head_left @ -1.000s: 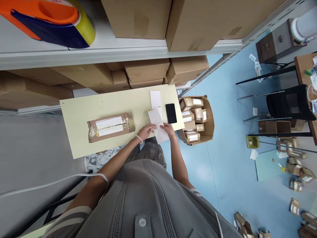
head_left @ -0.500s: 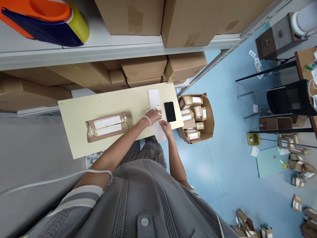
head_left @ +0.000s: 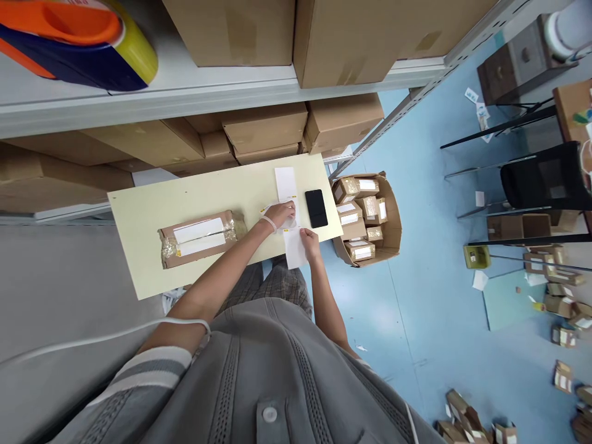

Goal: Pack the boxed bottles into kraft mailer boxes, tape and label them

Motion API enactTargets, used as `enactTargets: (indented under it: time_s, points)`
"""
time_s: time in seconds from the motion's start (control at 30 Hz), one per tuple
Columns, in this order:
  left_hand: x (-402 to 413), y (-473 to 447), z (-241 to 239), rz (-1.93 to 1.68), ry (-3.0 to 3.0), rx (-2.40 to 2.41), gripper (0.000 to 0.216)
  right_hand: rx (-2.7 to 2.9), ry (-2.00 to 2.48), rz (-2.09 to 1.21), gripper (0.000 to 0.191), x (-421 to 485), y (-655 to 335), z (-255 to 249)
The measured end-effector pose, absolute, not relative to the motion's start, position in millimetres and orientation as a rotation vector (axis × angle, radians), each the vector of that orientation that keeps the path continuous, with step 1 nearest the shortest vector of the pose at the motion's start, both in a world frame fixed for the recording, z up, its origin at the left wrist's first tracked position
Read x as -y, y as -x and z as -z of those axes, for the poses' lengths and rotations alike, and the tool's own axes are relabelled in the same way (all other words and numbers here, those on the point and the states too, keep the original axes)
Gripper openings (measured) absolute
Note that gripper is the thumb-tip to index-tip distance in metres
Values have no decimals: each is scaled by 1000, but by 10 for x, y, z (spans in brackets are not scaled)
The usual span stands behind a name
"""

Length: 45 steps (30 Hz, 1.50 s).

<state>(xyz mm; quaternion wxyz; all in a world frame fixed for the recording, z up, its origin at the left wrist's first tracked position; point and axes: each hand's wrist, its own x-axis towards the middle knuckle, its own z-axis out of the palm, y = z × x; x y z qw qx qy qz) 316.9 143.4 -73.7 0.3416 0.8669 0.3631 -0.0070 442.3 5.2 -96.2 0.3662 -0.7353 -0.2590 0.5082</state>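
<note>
White label sheets with small yellow marks lie in a strip across the pale yellow board. The far label sheet rests flat, and the near label sheet hangs over the board's front edge. My right hand pinches that near sheet by its right side. Over the middle of the strip is my left hand, its fingers closed at a white label, partly hidden beneath them. A black phone lies just right of the labels. To the left sits a flat brown carton with taped ends and white labels.
The narrow board stands before a shelf stacked with cartons. An open box of small labelled parcels is on the blue floor at right. A black chair and scattered boxes are farther right. An orange-capped jug sits upper left.
My left hand has shifted slightly left, uncovering more of the strip's middle. My right hand has moved a little down, and the near sheet now hangs straighter.
</note>
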Motion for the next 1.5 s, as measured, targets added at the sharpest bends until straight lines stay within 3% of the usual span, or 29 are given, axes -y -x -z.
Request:
enactTargets:
  time_s: [0.53, 0.77, 0.97, 1.2, 1.3, 1.4, 1.5]
  points:
    - [-1355, -3155, 644, -147, -2122, -972, 30, 491, 1918, -1182, 44, 198, -4828, 400]
    - [-1082, -2699, -93, -305, -1424, -871, 44, 798, 1831, -1086, 44, -57, -4618, -141]
    - [-847, -2256, -722, -367, -1334, -885, 37, 1028, 1779, -976, 43, -206, -4318, -623]
    - [-719, -1882, -1005, -613, -1235, -973, 34, 1352, 1714, -887, 36, -408, -3869, -957]
    - [-664, -1625, -1095, -772, -1148, -1043, 36, 1496, 1652, -690, 28, -532, -3613, -1119]
    - [-597, -1380, -1204, -968, -1046, -1134, 38, 1639, 1504, -502, 28, -591, -3256, -1328]
    - [-531, -1210, -1335, -1169, -965, -1195, 38, 1793, 1277, -560, 27, -560, -2832, -1509]
